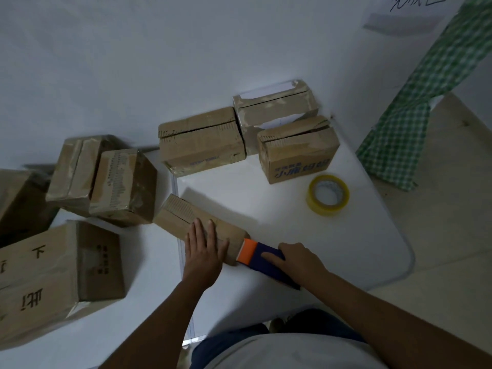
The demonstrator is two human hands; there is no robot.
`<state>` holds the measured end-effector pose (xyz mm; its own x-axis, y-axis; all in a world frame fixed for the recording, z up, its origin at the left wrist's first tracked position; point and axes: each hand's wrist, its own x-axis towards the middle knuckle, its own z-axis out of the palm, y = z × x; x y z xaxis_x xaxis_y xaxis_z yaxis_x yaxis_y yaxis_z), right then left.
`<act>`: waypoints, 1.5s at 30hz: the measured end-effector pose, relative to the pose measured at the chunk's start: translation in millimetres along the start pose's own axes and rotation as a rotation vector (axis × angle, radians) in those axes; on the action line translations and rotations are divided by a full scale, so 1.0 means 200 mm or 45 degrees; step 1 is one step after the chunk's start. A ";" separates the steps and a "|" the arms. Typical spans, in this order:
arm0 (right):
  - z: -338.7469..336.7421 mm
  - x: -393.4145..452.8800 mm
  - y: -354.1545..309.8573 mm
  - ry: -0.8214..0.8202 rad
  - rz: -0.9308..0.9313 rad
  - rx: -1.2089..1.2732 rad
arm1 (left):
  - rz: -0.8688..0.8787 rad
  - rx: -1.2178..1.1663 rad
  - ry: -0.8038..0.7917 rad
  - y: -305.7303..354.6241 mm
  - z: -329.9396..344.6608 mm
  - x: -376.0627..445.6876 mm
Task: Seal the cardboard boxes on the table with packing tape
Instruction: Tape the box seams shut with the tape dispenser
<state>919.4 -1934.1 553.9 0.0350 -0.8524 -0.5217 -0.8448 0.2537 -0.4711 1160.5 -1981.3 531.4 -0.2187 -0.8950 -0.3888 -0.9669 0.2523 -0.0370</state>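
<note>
Nearest the person, the right hand (298, 258) has its grip clamped on a blue and orange tape dispenser (263, 258) touching the end of a small cardboard box (181, 217). The left hand (203, 249) presses flat, fingers straight, on that box, which lies on the white table (292, 222). Farther right lies a yellow tape roll (328, 195), with three cardboard boxes (202, 141) beyond.
</note>
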 end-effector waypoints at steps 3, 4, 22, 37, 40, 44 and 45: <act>-0.02 -0.04 0.08 -0.018 -0.004 -0.091 | 0.007 -0.015 0.040 -0.01 0.02 0.01; -0.03 -0.05 0.12 -0.027 0.015 -0.108 | 0.004 -0.043 0.040 0.00 0.01 0.00; -0.08 0.05 0.02 -0.216 0.128 -0.175 | -0.156 -0.413 0.235 0.29 0.06 0.01; -0.27 0.09 0.07 0.135 0.141 -0.202 | 0.102 -0.278 0.197 0.16 0.05 0.01; -0.20 0.10 0.04 0.106 0.037 -0.233 | 0.265 -0.211 0.176 0.06 0.02 0.01; -0.15 0.10 0.04 0.056 0.064 -0.216 | 0.371 -0.340 0.176 -0.03 0.01 -0.04; -0.15 0.09 0.05 0.163 0.010 -0.285 | 0.375 -0.366 0.153 -0.05 0.02 -0.06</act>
<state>896.8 -1960.6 560.8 -0.0279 -0.9054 -0.4236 -0.9424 0.1651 -0.2907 1173.6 -1971.5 532.9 -0.4885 -0.8407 -0.2339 -0.8543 0.4062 0.3242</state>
